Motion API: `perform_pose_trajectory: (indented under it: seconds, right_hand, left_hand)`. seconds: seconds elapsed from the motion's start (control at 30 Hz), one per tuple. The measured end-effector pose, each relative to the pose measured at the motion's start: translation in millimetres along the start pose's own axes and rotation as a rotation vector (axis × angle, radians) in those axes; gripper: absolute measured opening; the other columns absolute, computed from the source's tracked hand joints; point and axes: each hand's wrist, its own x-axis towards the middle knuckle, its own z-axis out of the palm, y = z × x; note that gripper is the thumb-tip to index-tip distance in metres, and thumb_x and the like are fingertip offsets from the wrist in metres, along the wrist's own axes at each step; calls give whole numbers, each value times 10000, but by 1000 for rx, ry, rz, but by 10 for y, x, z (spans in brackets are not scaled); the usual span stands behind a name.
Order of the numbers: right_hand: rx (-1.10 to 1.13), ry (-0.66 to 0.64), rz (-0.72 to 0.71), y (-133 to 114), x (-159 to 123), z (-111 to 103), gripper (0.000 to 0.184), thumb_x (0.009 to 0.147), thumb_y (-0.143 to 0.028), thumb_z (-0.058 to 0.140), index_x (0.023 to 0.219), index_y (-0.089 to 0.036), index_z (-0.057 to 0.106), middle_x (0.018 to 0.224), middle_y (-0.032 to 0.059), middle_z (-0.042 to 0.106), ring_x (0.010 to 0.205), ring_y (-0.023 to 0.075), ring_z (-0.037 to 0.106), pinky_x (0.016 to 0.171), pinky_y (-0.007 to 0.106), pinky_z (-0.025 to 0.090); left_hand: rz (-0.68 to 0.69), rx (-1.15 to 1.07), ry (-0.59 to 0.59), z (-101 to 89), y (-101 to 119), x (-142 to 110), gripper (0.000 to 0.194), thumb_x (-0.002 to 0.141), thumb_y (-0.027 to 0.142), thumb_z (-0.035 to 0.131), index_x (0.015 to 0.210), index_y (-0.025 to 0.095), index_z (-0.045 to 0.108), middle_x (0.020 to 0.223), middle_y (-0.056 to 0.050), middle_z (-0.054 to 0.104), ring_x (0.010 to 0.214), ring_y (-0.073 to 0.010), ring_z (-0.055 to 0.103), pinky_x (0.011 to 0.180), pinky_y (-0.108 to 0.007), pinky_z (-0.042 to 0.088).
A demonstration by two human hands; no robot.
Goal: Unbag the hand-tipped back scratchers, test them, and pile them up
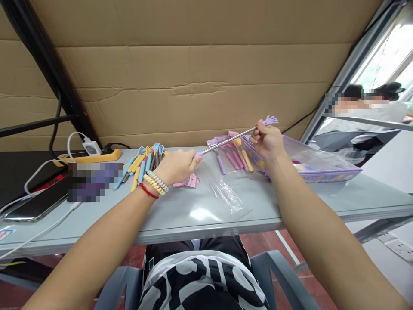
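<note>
A purple back scratcher with a hand-shaped head is stretched out between my two hands above the table. My left hand is closed round its purple handle. My right hand pinches the metal rod just below the purple claw. Left of my left hand lies a pile of blue, yellow and dark back scratchers, partly hidden by that hand. Several bagged back scratchers with pink cards lie behind the rod. Under my left hand are pink cards. A clear plastic bag lies flat in front.
A purple display box with clear plastic stands on the right. At left are a phone, white cables, a charger and a yellow power strip. Cardboard walls the back. Other people sit beyond the frame at right.
</note>
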Motion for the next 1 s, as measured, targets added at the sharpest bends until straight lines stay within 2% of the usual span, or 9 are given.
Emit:
perform_pose_trajectory:
  seconds: [0.07, 0.17, 0.33, 0.4, 0.53, 0.67, 0.77, 0.9, 1.0]
  right_hand:
    - [21, -3, 24, 26, -6, 1, 358, 736, -339, 740, 611, -169, 452, 437, -78, 453, 349, 18, 349, 327, 137, 286]
    - [25, -46, 73, 180, -103, 144, 316, 717, -390, 741, 672, -169, 520, 437, -81, 472, 326, 25, 353, 310, 155, 278]
    - [-191, -388, 229, 503, -414, 457, 432, 548, -483, 823, 665, -155, 567, 487, -33, 569, 344, 54, 443, 295, 177, 274]
    - [-175, -431, 241, 583, -502, 540, 465, 558, -545, 796, 676, -154, 573, 484, -27, 573, 342, 62, 452, 304, 187, 302]
    - [-144, -325, 192, 573, -447, 563, 476, 599, -578, 761, 663, -150, 561, 449, -32, 542, 316, 51, 416, 288, 184, 271]
    - [-52, -88, 114, 418, -197, 391, 468, 651, -564, 736, 603, -171, 487, 370, -87, 404, 271, 21, 275, 274, 179, 191]
    - [-20, -17, 111, 343, -87, 270, 459, 704, -549, 705, 578, -176, 467, 352, -85, 369, 282, 25, 247, 283, 184, 166]
    - [38, 26, 117, 345, -180, 322, 428, 722, -519, 697, 589, -188, 461, 364, -89, 349, 302, 36, 253, 302, 202, 186]
    - [103, -104, 157, 360, -393, 487, 392, 673, -492, 736, 622, -196, 483, 447, -70, 427, 383, 64, 402, 383, 218, 342]
  left_hand:
    - [-13, 9, -22, 18, -63, 7, 478, 959, 468, 213, 893, 185, 593, 730, -92, 650, 721, -261, 625, 572, -307, 334]
    - [-45, 13, -30, 45, -122, 29, 476, 957, 466, 217, 889, 185, 594, 743, -91, 656, 727, -259, 627, 574, -303, 335]
    - [-30, -14, -18, 107, -148, 34, 492, 957, 481, 202, 882, 190, 592, 727, -80, 654, 708, -241, 626, 564, -299, 325]
    - [-10, -37, -18, 119, -141, 30, 485, 958, 475, 205, 867, 195, 590, 718, -74, 649, 701, -235, 622, 571, -300, 328]
    - [-8, -85, -16, 87, -29, 48, 457, 962, 456, 218, 867, 189, 577, 733, -80, 651, 706, -241, 627, 583, -308, 342]
    - [-30, -60, -18, 60, 195, 83, 415, 962, 414, 244, 926, 160, 570, 779, -119, 657, 747, -275, 642, 598, -324, 366]
    - [7, -65, -33, 80, 297, 82, 393, 963, 383, 248, 953, 151, 565, 815, -137, 662, 801, -288, 645, 623, -328, 384]
    - [10, -81, -27, 109, 206, 36, 393, 965, 398, 238, 976, 164, 554, 812, -118, 663, 783, -273, 643, 613, -316, 376]
    - [-6, -125, 6, 129, 49, 17, 382, 963, 417, 244, 984, 184, 546, 773, -80, 657, 728, -249, 632, 588, -303, 359]
